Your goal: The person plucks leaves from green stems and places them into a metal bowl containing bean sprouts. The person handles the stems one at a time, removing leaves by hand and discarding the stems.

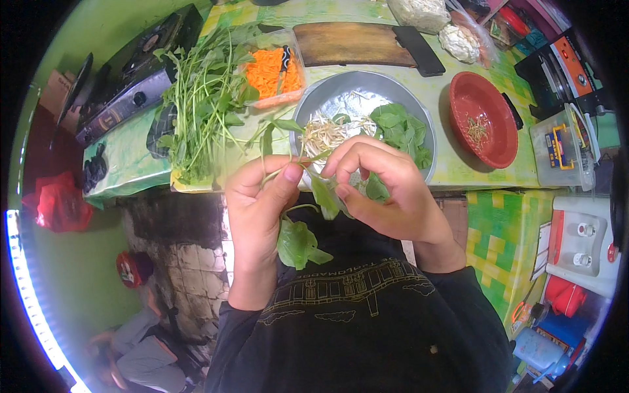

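My left hand pinches a sprig of leafy greens by its thin stem between thumb and forefinger. One broad leaf of the sprig hangs below that hand. My right hand is just beside the sprig, its fingers curled and apart with nothing seen gripped. Behind both hands stands a round metal basin, partly covered by them. Bean sprouts lie in its left side and picked green leaves in its right. A heap of long-stemmed greens rests on the table to the left.
A plastic tub holds shredded carrot and a dark-handled tool. Behind the basin are a wooden cutting board and a black phone-like slab. A red bowl sits right, a gas stove left. A person sits at lower left.
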Available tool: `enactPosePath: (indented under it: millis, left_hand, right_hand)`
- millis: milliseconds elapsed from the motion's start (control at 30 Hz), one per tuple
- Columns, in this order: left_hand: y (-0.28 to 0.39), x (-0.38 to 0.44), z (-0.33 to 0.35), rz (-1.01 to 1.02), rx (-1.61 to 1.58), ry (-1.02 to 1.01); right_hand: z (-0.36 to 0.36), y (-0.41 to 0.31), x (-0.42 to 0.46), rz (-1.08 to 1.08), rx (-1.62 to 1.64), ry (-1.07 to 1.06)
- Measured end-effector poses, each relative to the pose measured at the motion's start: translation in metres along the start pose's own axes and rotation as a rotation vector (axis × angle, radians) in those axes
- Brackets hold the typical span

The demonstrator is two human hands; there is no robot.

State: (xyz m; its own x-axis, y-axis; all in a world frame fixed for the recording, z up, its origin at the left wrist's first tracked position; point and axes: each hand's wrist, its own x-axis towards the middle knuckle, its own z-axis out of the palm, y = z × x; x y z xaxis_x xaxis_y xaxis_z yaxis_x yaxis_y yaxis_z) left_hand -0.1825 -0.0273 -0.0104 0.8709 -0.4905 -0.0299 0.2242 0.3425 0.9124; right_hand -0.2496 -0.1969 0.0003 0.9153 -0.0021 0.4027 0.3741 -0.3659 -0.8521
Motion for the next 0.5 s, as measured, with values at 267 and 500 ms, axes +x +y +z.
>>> enactPosePath:
  millis: [267,500]
  left_hand:
    - [-0.011,0.0,-0.005,-0.004,-0.148,0.048]
    - [0.005,0.007,-0.024,0.185,-0.234,0.164]
  right_hand:
    - [0.008,0.0,-0.005,0.069,0.057,-0.008]
    - [-0.003,0.01,-0.022,0.233,0.259,0.131]
